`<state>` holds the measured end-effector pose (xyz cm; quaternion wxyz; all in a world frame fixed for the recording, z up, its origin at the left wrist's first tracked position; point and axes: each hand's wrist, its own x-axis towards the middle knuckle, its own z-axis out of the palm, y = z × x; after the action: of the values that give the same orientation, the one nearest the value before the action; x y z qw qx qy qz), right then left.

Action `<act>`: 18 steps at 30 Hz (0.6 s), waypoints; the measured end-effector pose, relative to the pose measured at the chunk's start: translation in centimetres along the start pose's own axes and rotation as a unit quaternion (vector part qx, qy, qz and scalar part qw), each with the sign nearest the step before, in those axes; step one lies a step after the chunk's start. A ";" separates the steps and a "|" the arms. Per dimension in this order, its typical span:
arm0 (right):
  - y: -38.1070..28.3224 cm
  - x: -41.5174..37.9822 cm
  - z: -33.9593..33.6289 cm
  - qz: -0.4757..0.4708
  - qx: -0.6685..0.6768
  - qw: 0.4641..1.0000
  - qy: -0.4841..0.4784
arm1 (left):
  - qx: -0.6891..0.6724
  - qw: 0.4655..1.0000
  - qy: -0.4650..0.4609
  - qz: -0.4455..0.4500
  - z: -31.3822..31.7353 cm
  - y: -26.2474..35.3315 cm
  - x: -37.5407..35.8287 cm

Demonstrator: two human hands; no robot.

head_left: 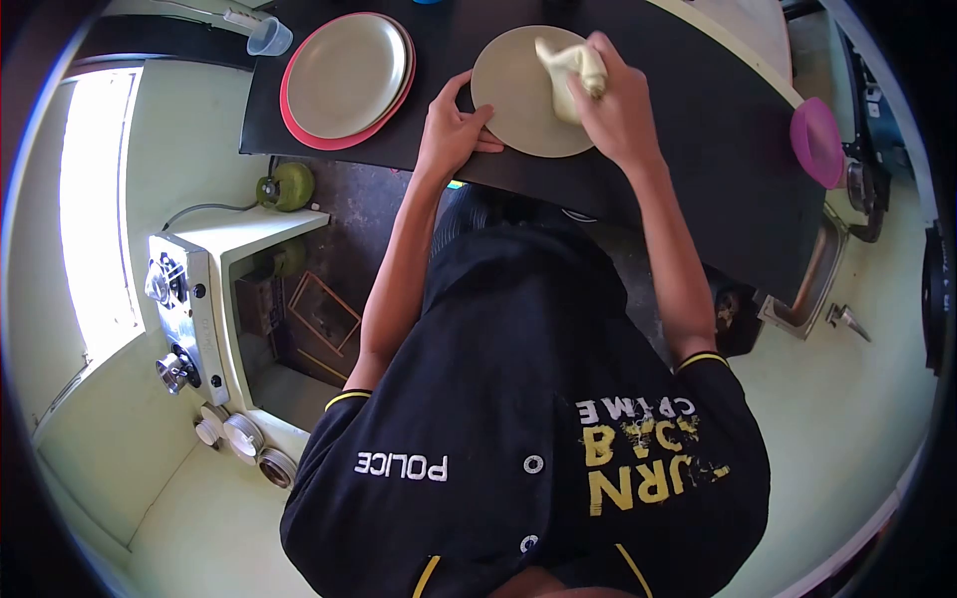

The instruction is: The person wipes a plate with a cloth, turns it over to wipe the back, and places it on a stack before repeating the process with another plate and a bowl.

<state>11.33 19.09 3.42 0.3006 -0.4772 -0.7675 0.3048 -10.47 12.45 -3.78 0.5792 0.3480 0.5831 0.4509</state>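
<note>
A beige plate (pixel 518 100) lies on the black table, close to its near edge. My left hand (pixel 455 130) grips the plate's left rim, thumb on top and fingers at the edge. In my right hand (pixel 620 105) is a bunched pale cloth (pixel 570 85), pressed against the right part of the plate. The hand is closed round it. To the left sits a stack of plates (pixel 349 78), a beige one on top and a red one (pixel 317 140) below, touched by neither hand.
A pink bowl (pixel 817 143) stands at the table's right end, near a sink (pixel 797 314) with a tap (pixel 849 321). A clear blue cup (pixel 269 37) is at the far left. Lower left are a gas stove (pixel 189 309), a green cylinder (pixel 289 186) and several pots (pixel 242 437).
</note>
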 end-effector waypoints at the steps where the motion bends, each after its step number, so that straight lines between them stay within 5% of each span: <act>1: -0.1 1.0 0.7 0.002 -0.032 0.999 0.029 | 0.005 1.000 -0.004 -0.001 0.0 0.1 -0.1; 2: 0.6 1.4 2.1 -0.105 -0.078 0.989 0.063 | -0.001 1.000 -0.007 0.001 0.0 0.1 0.0; 6: 2.0 0.3 5.3 -0.216 -0.101 0.970 -0.046 | -0.017 1.000 -0.011 0.000 0.0 0.1 0.0; 13: 2.3 -3.1 0.2 -0.053 0.096 0.950 -0.292 | -0.020 1.000 0.001 0.012 0.0 -0.3 -0.1; 18: 3.9 -3.4 -2.0 0.005 0.315 0.936 -0.159 | 0.064 0.997 0.031 -0.005 0.8 1.0 -0.7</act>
<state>16.20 17.70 1.15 0.3080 -0.3077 -0.6673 0.6043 -9.78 12.25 -2.52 0.5397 0.3673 0.6305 0.4199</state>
